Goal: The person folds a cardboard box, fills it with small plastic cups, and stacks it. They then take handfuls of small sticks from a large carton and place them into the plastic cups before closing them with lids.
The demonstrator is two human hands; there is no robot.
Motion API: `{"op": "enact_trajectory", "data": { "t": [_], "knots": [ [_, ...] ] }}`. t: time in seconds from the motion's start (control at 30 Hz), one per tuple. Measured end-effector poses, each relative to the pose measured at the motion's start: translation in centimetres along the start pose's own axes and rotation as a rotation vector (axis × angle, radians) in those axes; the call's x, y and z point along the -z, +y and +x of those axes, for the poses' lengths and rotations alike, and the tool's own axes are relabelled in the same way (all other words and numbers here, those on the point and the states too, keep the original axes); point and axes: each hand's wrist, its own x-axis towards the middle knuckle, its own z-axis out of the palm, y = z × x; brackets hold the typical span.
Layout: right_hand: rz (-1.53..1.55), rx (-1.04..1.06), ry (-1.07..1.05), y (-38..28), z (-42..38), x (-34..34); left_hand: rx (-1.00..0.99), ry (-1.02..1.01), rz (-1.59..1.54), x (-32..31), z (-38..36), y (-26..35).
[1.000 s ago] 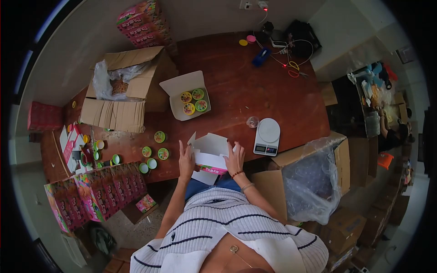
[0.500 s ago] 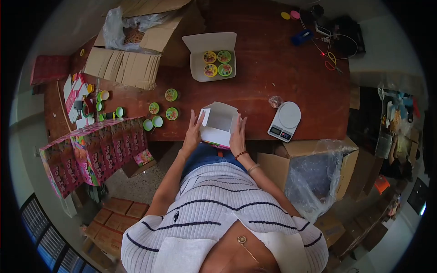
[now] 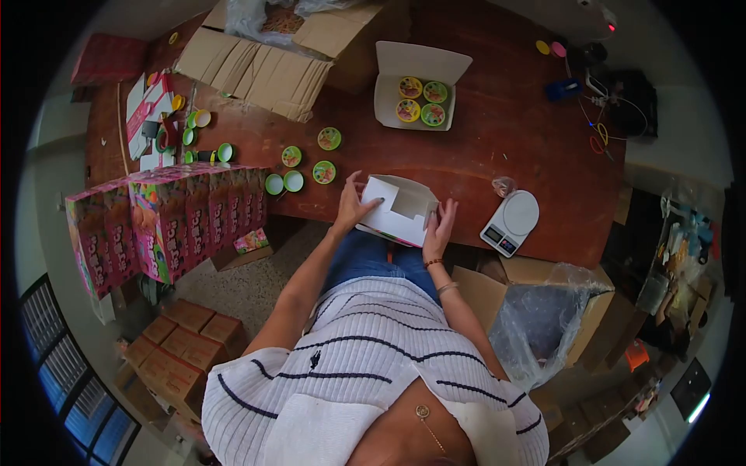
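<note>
A small white-inside carton box (image 3: 402, 228) sits at the table's front edge, its side flap folded inward and its top partly open. My left hand (image 3: 354, 203) grips its left side, the thumb pressing on the white flap. At the right side, my right hand (image 3: 440, 227) holds the box wall between thumb and fingers. Left of the box lie three round tubs with green rims and printed lids (image 3: 324, 172), beside two pale green caps (image 3: 293, 181). Farther back, an open white box (image 3: 396, 120) contains several yellow and green lidded tubs (image 3: 433, 114).
A white kitchen scale (image 3: 521, 213) is on the right, near a small clear bag (image 3: 503, 186). Pink printed boxes (image 3: 167, 225) stand in a row at left. A large cardboard carton (image 3: 264, 74) occupies the back left. Below the table's right edge is a plastic-lined carton (image 3: 544, 311).
The view has shifted, so the table things appear farther right. My left thumb has come onto the box's left flap, which now lies folded farther over the opening.
</note>
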Motion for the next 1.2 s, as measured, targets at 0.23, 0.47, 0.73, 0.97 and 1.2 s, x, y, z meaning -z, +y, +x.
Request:
{"op": "enact_trajectory", "data": {
  "t": [0.23, 0.47, 0.73, 0.97, 1.2],
  "knots": [
    [-0.379, -0.092, 0.021, 1.5, 1.6, -2.3, -0.149, 0.046, 0.129, -2.0, -0.1, -1.6],
    [-0.253, 0.054, -0.081, 0.3, 1.0, -1.1, -0.296, 0.057, 0.035, -1.9, -0.7, 0.2],
    [0.306, -0.404, -0.536, 0.8, 4.6, 4.5, 0.38, -0.41, -0.922, 0.9, 0.9, 1.1],
    [-0.45, 0.088, -0.453, 2.0, 4.2, 1.6, -0.277, -0.304, 0.163, -0.5, 1.7, 2.5],
    [-0.654, 0.176, -0.478, 0.8, 4.4, 1.8, -0.13, -0.248, 0.294, -0.7, 1.8, 4.1]
  ]
}}
